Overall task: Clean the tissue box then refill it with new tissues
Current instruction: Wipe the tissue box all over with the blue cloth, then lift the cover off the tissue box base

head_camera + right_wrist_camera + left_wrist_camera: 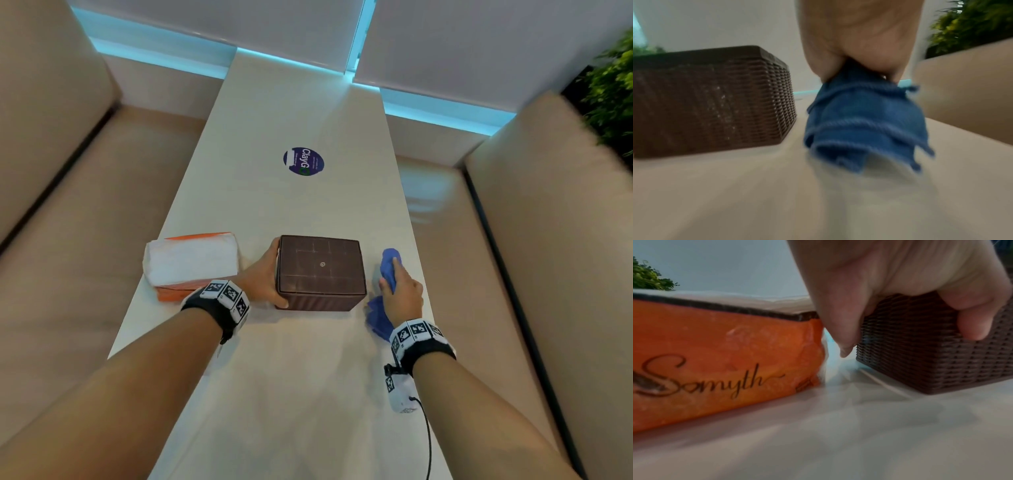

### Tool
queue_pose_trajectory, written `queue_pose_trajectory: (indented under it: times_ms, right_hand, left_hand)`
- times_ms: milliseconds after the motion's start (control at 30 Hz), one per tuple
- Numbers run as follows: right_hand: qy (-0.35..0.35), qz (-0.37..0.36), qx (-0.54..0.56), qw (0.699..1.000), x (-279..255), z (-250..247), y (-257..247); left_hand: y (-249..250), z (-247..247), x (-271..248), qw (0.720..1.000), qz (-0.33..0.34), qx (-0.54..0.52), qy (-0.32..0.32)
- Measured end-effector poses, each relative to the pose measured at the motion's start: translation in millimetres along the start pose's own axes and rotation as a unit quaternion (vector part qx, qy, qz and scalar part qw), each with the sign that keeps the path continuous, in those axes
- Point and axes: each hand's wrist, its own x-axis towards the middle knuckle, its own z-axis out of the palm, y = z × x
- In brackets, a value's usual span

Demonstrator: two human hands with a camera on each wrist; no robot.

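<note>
The brown woven tissue box (321, 272) stands in the middle of the white desk (291, 377), seemingly bottom up, its flat underside showing moulded lines. It looks like rigid plastic wicker, probably light when empty and stiff enough to take a firm squeeze; the textured weave should give good grip, best taken by two opposite side walls. The left hand (262, 279) does about that now, thumb curled on the near wall and fingers wrapped round the left side. To the right of the box, near but apart from it, the right hand (402, 294) clutches a bunched blue cloth (390, 265), soft and limp, hanging below the fist. Left of the box, just beside the left hand, lies the orange tissue pack (193, 265), soft and crushable, white tissues showing on top. Its side reads "Somyth" in script. Beyond the box a round dark sticker (303, 161) reads "ClayGo".
</note>
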Motion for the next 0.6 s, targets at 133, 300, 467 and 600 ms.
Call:
queue_pose_trajectory:
  times_ms: [133,300,467,600]
  right_hand:
    - [-0.104,0.04,-0.089,0.99,6,-5,-19]
    - [-0.067,-0.03,0.129,0.989,5,-28,-91]
    - [-0.312,-0.218,-0.219,0.898,-6,-14,-162]
    - [-0.293,-0.248,-0.312,0.869,-9,11,-174]
  left_hand:
    - [5,-2,3,1.0,0.002,0.005,-0.001]
    - [7,-4,6,1.0,0.007,0.001,0.004]
    - [9,-5,5,1.0,-0.012,0.025,-0.004]
    - [10,-5,5,0.999,-0.027,0.042,0.001]
